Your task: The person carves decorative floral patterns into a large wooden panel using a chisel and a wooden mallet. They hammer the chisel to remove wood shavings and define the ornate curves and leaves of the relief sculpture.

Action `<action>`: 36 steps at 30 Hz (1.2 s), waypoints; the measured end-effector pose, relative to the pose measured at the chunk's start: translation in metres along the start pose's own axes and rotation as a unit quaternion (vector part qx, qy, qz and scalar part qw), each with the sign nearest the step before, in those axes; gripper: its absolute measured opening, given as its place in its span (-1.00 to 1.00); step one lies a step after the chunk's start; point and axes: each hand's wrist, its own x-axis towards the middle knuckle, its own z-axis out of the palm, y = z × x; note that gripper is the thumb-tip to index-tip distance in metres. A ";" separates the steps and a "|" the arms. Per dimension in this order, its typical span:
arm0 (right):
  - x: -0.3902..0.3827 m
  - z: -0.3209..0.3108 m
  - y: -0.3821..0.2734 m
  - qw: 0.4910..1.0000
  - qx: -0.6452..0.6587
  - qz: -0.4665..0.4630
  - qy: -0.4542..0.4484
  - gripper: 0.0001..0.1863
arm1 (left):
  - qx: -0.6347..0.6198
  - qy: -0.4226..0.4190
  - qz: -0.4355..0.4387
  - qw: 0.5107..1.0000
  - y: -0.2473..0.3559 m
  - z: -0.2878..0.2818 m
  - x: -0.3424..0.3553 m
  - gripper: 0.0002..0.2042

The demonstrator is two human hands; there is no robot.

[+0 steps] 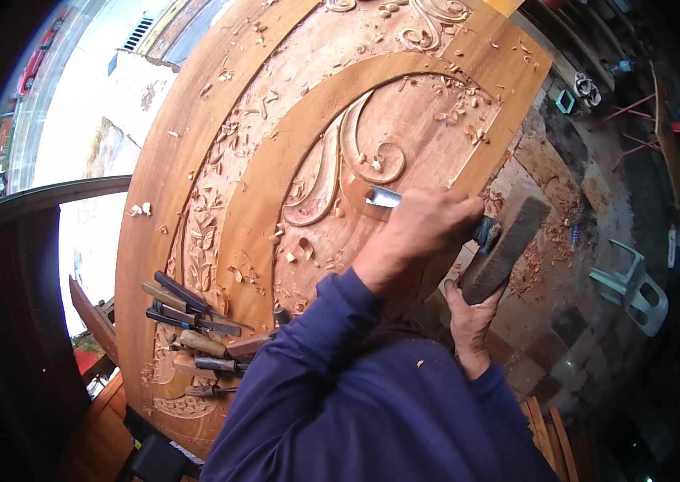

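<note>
Reddish wood, a large carved panel [195, 145], is lying tilted under a person who is working a scroll pattern. The left hand [416, 233] is clenching a chisel [384, 197], its blade meeting the panel just beside the scroll so the edge can bite. The right hand [469, 321] is gripping a wooden mallet [505, 249] behind the chisel's handle, apparently poised to strike. Spare chisels [191, 309] are lying on the panel's lower left; shavings [235, 273] are littering the relief.
</note>
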 end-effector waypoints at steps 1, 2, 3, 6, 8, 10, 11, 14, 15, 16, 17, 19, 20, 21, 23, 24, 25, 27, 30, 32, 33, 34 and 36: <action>0.000 -0.004 0.003 1.000 0.003 0.001 -0.003 -0.20 | -0.006 0.012 0.002 1.000 -0.002 -0.001 -0.003 -0.84; 0.002 -0.011 0.003 1.000 0.013 0.010 -0.013 -0.20 | -0.011 0.024 0.003 1.000 -0.003 -0.002 -0.005 -0.84; 0.005 -0.017 0.002 0.999 0.022 0.022 -0.025 -0.20 | -0.008 0.023 -0.002 1.000 -0.003 -0.001 -0.007 -0.84; 0.021 -0.031 -0.024 0.991 0.103 0.035 0.083 -0.35 | 0.021 0.021 0.003 1.000 -0.002 0.000 -0.003 -0.84; 0.031 -0.042 -0.034 0.979 0.162 0.003 0.121 -0.39 | 0.039 0.023 0.009 0.999 -0.002 -0.003 -0.004 -0.83; 0.032 -0.040 -0.043 0.968 0.181 -0.040 0.168 -0.35 | 0.019 0.025 0.000 0.999 -0.001 -0.002 -0.004 -0.83; 0.021 -0.033 -0.028 0.968 0.177 -0.041 0.171 -0.35 | 0.003 0.026 -0.007 1.000 -0.001 -0.001 -0.005 -0.83; -0.001 -0.006 0.012 0.994 -0.035 -0.065 0.076 -0.25 | -0.012 0.029 -0.001 1.000 -0.001 -0.008 -0.003 -0.83; -0.004 0.002 0.012 0.997 -0.049 -0.052 0.016 -0.23 | -0.017 0.028 0.002 0.999 -0.002 -0.007 -0.004 -0.83; -0.005 0.001 0.005 1.000 0.002 -0.012 0.012 -0.24 | -0.031 0.036 0.012 0.999 -0.005 -0.005 -0.005 -0.83; -0.006 0.000 -0.003 1.000 0.000 -0.011 0.017 -0.24 | -0.045 0.045 0.021 0.998 -0.007 -0.004 -0.006 -0.83; -0.008 -0.006 -0.021 0.993 0.052 0.003 0.104 -0.31 | -0.033 0.031 0.006 0.999 -0.005 -0.004 -0.007 -0.84; -0.007 -0.004 -0.031 0.985 0.111 0.000 0.133 -0.39 | -0.012 0.016 -0.006 1.000 -0.005 -0.004 -0.007 -0.84; -0.009 0.001 -0.030 0.985 0.107 -0.005 0.136 -0.39 | -0.017 0.021 -0.002 1.000 -0.004 -0.005 -0.004 -0.84; -0.014 0.012 -0.010 0.962 0.138 -0.003 0.236 -0.22 | -0.042 0.004 0.009 0.999 -0.003 -0.006 -0.002 -0.86; -0.014 0.018 -0.001 0.982 -0.048 -0.074 0.165 -0.18 | -0.041 0.005 0.010 0.999 -0.003 -0.008 -0.003 -0.86; -0.018 0.016 0.001 0.992 -0.041 -0.047 0.105 -0.18 | -0.041 0.001 0.002 0.999 -0.002 -0.009 -0.004 -0.87; -0.014 0.008 0.005 0.997 -0.062 -0.035 0.023 -0.18 | -0.040 -0.001 -0.007 0.999 -0.003 -0.011 -0.006 -0.87; -0.015 -0.007 -0.007 0.992 0.057 0.040 0.101 -0.20 | -0.035 -0.028 -0.002 0.999 -0.007 -0.009 -0.012 -0.88; -0.024 0.012 -0.015 0.980 0.096 0.053 0.167 -0.16 | -0.054 -0.014 0.023 0.998 -0.009 -0.006 -0.014 -0.87; -0.027 0.019 -0.016 0.960 0.138 0.065 0.234 -0.11 | -0.054 -0.015 0.025 0.998 -0.009 -0.006 -0.013 -0.87; -0.029 0.020 -0.013 0.981 0.082 0.046 0.168 -0.09 | -0.046 -0.024 0.021 0.998 -0.009 -0.006 -0.013 -0.86; -0.030 0.026 -0.007 0.999 -0.025 -0.017 0.036 -0.05 | -0.036 -0.034 0.017 0.999 -0.011 -0.009 -0.014 -0.85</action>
